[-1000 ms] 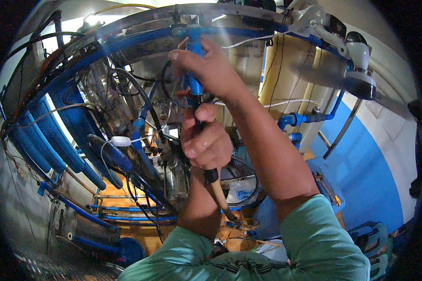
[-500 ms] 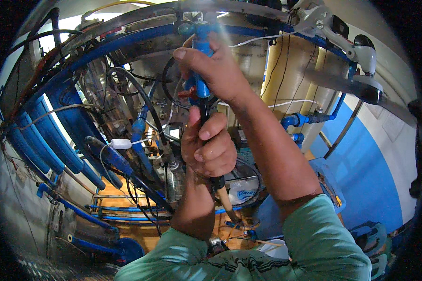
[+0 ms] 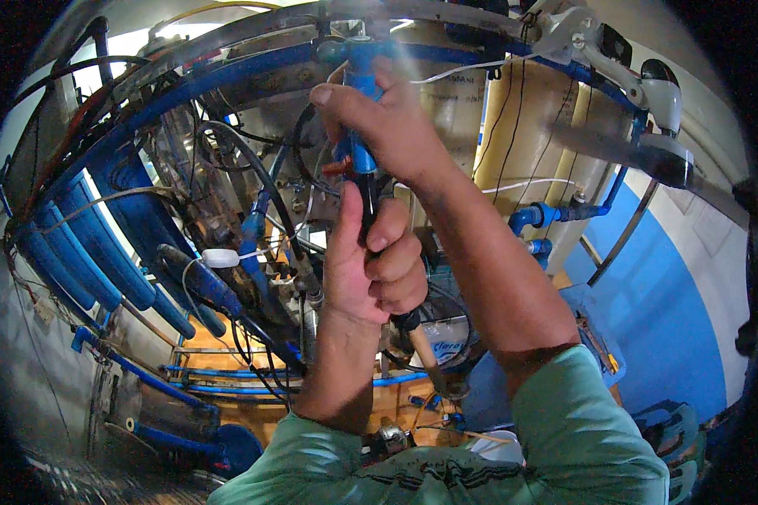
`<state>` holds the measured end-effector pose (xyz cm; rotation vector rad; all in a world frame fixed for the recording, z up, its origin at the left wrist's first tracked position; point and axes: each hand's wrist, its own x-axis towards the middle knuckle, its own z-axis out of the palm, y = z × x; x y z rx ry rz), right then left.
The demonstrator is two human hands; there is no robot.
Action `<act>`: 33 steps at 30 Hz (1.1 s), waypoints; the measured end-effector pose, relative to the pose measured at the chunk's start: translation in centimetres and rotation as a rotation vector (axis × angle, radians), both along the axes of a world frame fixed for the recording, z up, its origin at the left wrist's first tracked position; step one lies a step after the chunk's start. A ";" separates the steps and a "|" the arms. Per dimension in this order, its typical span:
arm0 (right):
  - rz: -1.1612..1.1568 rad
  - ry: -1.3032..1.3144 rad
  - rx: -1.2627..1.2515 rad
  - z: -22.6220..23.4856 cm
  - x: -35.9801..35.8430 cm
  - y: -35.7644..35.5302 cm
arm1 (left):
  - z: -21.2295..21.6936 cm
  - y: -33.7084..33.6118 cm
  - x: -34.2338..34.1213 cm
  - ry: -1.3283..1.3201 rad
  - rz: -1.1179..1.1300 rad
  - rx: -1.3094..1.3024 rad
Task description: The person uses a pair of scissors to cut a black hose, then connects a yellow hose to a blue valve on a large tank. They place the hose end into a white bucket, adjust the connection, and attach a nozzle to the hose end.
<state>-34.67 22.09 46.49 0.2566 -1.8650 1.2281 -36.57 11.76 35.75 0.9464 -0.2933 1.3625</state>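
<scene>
Both hands have climbed toward the top of the rig since the earlier frames, the lower one sliding up the tool's shaft until it sits close under the upper one. Right hand is closed in a full fist around a blue plastic valve fitting on a thin vertical pipe just below the curved blue overhead pipe. Left hand is wrapped tight around a dark-shafted tool, likely a screwdriver or nut driver, whose pale wooden handle pokes out beneath the fist; its tip is hidden between the two hands, so I cannot tell exactly what it bites on. By its look the fitting is light, rigid moulded plastic, fairly smooth and probably brittle under side load, with a small red lever just beside it that could snap or turn if bumped. The body of the fitting, gripped squarely as the right hand does, seems the safest hold. The tool looks stiff and light; holding low on the shaft near the handle gives more turning force. Beige cylindrical tanks stand behind, blue filter housings to the left, and black hoses crowd near.
</scene>
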 end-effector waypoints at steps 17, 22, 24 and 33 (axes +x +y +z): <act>-0.066 0.032 0.014 0.0 0.4 -0.6 | 2.6 -1.7 1.4 0.564 1.079 -0.484; -0.158 0.086 0.097 0.0 -0.5 0.0 | 3.8 -1.9 1.1 0.958 1.511 -0.515; -0.158 0.082 0.089 0.2 -0.7 -0.2 | 3.7 -1.5 0.1 1.214 1.830 -0.416; -0.130 -0.021 0.090 0.4 1.6 -0.7 | 3.7 -2.9 2.0 0.736 1.305 -0.569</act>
